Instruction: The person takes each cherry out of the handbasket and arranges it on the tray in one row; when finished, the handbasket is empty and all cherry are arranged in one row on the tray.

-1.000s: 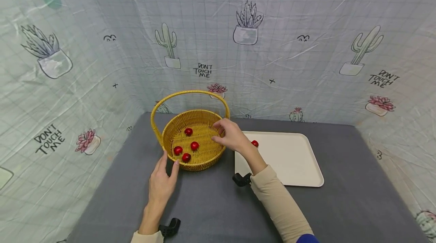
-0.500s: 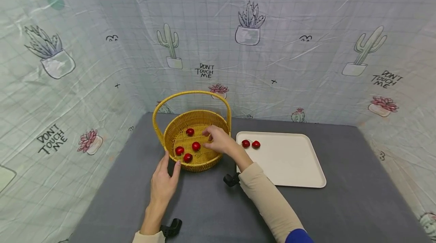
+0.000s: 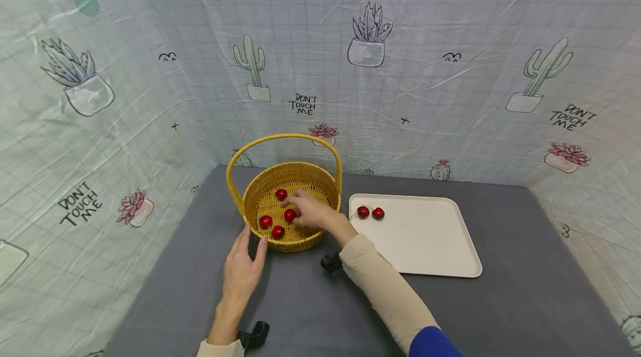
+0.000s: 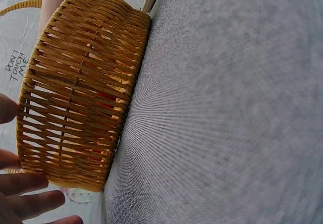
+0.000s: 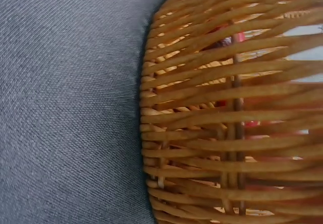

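Note:
A yellow wicker basket (image 3: 300,170) with a hoop handle stands on the grey table and holds several small red fruits. My right hand (image 3: 306,210) reaches down inside it, and its thumb and fingertips curl onto the middle red fruit (image 3: 289,214). My left hand (image 3: 243,264) lies flat on the table with straight fingers touching the basket's near wall. In the left wrist view those fingers (image 4: 28,201) show beside the basket (image 4: 81,93). The right wrist view shows only the woven wall of the basket (image 5: 227,123), with red glimpsed through it.
A white tray (image 3: 425,240) lies just right of the basket with two red fruits (image 3: 363,212) near its far left corner. Cactus-print sheets wall in the table at the back and on both sides. Bare grey cloth (image 3: 310,312) spreads in front.
My right hand has moved left from above the basket's right rim down into the basket onto a fruit. The left hand stays against the basket.

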A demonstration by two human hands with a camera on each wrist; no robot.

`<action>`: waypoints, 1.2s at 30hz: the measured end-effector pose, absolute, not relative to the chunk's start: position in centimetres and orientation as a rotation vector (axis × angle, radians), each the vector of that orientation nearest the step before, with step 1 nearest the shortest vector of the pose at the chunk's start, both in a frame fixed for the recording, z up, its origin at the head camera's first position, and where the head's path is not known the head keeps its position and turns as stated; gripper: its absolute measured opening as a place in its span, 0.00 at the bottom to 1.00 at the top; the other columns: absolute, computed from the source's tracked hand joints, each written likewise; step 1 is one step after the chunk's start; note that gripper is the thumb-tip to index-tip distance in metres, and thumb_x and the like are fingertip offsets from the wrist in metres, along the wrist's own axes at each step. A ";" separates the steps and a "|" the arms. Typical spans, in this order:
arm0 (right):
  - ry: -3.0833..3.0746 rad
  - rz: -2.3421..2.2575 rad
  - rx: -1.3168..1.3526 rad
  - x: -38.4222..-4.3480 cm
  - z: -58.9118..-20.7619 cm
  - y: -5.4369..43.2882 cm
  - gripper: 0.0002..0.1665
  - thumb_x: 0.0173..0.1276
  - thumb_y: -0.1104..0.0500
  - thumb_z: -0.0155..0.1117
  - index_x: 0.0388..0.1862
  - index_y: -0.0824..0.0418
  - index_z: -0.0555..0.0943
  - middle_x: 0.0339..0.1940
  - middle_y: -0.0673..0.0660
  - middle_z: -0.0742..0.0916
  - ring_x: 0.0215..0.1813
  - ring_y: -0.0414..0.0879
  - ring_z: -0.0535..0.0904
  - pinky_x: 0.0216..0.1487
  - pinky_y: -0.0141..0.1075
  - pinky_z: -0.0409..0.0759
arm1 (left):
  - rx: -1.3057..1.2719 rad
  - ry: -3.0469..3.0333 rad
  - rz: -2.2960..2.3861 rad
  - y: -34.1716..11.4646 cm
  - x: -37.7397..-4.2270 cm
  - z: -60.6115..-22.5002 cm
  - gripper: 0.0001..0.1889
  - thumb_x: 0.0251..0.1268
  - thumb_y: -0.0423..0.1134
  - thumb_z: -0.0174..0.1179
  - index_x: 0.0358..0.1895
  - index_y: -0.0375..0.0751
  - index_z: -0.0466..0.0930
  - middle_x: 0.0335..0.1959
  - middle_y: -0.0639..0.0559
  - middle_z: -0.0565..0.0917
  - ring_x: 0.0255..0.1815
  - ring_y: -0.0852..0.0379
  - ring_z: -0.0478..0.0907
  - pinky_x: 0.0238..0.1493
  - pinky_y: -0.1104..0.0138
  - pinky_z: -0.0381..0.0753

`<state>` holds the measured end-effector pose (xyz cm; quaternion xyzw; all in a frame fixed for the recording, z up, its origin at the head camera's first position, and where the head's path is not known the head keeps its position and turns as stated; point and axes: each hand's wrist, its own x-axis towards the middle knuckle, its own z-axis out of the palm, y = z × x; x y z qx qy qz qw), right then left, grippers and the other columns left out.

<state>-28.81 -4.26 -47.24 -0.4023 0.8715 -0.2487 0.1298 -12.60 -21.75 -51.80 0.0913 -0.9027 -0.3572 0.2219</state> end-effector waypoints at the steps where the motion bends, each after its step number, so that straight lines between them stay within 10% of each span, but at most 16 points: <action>1: 2.529 -0.704 -1.190 -28.8 -47.4 -4.3 0.26 0.69 0.65 0.65 0.66 0.55 0.77 0.67 0.59 0.74 0.56 0.47 0.76 0.57 0.38 0.79 | 0.252 -2.495 -0.988 -21.7 -12.6 -51.8 0.37 0.74 0.55 0.56 0.77 0.38 0.61 0.72 0.36 0.72 0.69 0.35 0.73 0.65 0.41 0.74; 28: 2.545 -0.515 -1.169 -28.9 -47.9 -5.0 0.27 0.69 0.75 0.54 0.61 0.54 0.83 0.56 0.54 0.81 0.59 0.45 0.78 0.64 0.37 0.77 | 0.282 -2.512 -0.998 -21.7 -12.5 -51.8 0.37 0.74 0.57 0.55 0.78 0.39 0.60 0.72 0.36 0.71 0.70 0.36 0.72 0.67 0.42 0.73; 36: 2.610 -0.498 -1.125 -28.7 -47.5 -5.0 0.22 0.70 0.65 0.64 0.62 0.58 0.81 0.59 0.56 0.82 0.60 0.48 0.79 0.60 0.39 0.79 | 0.282 -2.518 -1.003 -21.7 -12.4 -51.7 0.38 0.74 0.57 0.55 0.78 0.39 0.60 0.73 0.37 0.71 0.70 0.36 0.72 0.67 0.42 0.72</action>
